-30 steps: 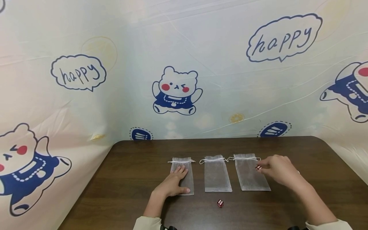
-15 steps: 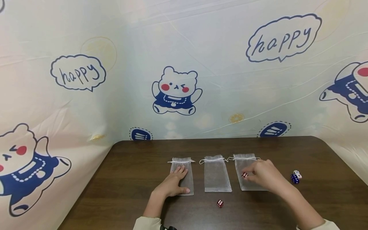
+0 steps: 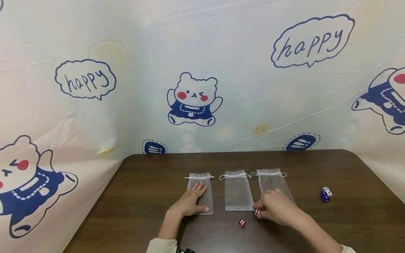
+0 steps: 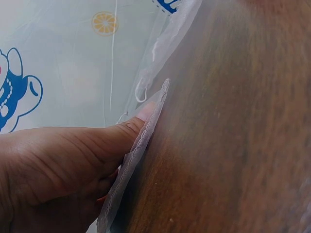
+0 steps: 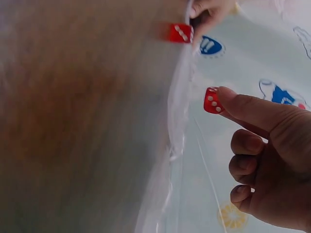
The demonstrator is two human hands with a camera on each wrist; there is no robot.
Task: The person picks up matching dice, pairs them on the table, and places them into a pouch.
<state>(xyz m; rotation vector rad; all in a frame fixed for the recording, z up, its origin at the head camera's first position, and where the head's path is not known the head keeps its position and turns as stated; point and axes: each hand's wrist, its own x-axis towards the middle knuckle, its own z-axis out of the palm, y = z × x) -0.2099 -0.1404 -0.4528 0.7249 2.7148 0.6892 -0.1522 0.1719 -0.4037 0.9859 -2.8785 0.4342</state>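
Observation:
Between thumb and forefinger, my right hand (image 3: pixel 278 208) pinches a red die (image 5: pixel 213 100) with white pips. In the head view it is by the lower right corner of the middle mesh bag (image 3: pixel 238 193). A second red die (image 3: pixel 242 223) lies on the table just in front of that bag. My left hand (image 3: pixel 188 202) rests with spread fingers on the left mesh drawstring bag (image 3: pixel 207 196); the left wrist view shows its thumb (image 4: pixel 146 112) at the bag's seamed edge. The right mesh bag (image 3: pixel 273 182) is partly covered by my right hand.
A white die (image 3: pixel 327 191) and a blue die (image 3: pixel 324 196) sit close together on the right side of the dark wooden table (image 3: pixel 152 175). Behind the table hangs a printed cloth (image 3: pixel 246 98) with bears and lettering.
My right hand has carried the red die leftward and nearer, across the right bag to beside the middle one. The white and blue dice have come into sight. My left hand stays put.

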